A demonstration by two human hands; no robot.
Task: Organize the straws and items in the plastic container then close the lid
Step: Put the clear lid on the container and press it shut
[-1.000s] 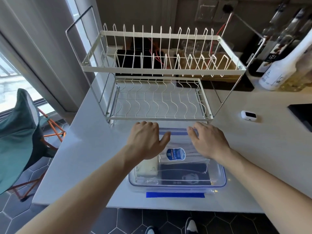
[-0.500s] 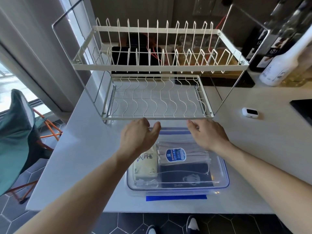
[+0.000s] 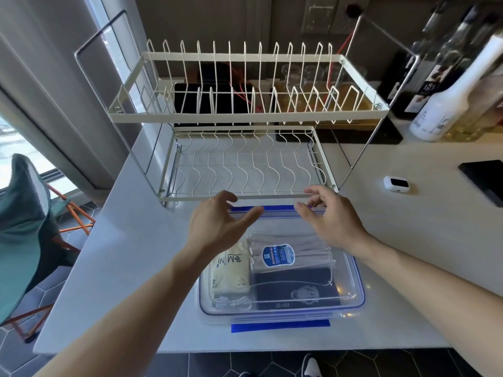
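— While both hands are hovering loosely spread, holding nothing, where is the plastic container [image 3: 280, 303] sitting?
— On the bench [image 3: 408, 240], lid [image 3: 285, 289] on; left hand [image 3: 217, 227] and right hand [image 3: 330, 219] should be pressing the far blue latch [image 3: 272, 208] down evenly.

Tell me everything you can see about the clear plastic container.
The clear plastic container is rectangular with a blue-trimmed rim, lying flat at the near counter edge, before the dish rack. Its transparent lid seems on; blue latch flaps show at the near and far sides. Inside lie a cream packet, a labelled straw pack and a dark item. Neither hand clearly touches it.
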